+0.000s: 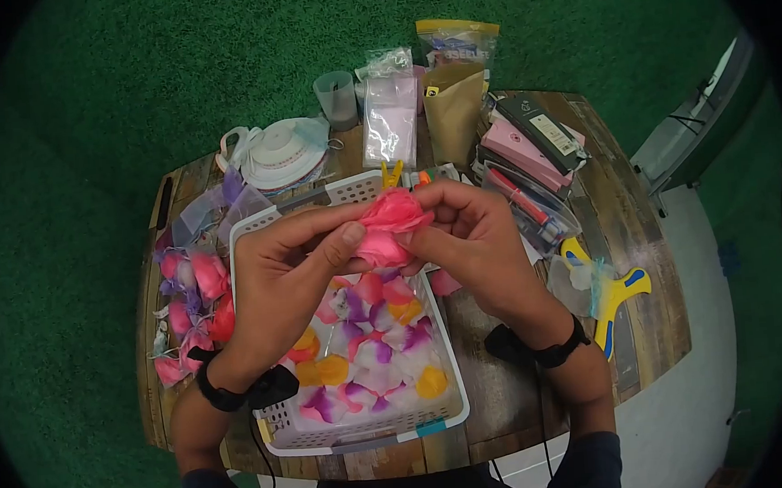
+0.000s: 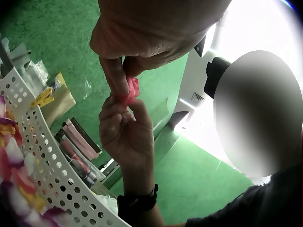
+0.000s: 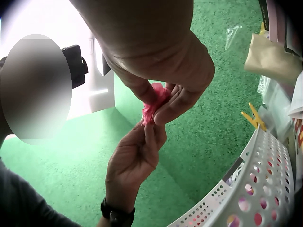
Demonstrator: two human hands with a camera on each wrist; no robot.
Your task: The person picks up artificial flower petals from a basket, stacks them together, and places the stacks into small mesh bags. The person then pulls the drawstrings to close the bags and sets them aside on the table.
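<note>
Petals [image 1: 386, 243] between the fingers [image 1: 321, 220]

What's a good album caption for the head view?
Left hand and right hand hold bunched pink petals near a white basket.

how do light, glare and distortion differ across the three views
Head view: dark round corners, the table's near edge bowed, a shine on the clear packet; left wrist view: white glare at upper right, the left hand in shadow, a grey oval masking the right side; right wrist view: glare and oval at left, the right hand shadowed.
</note>
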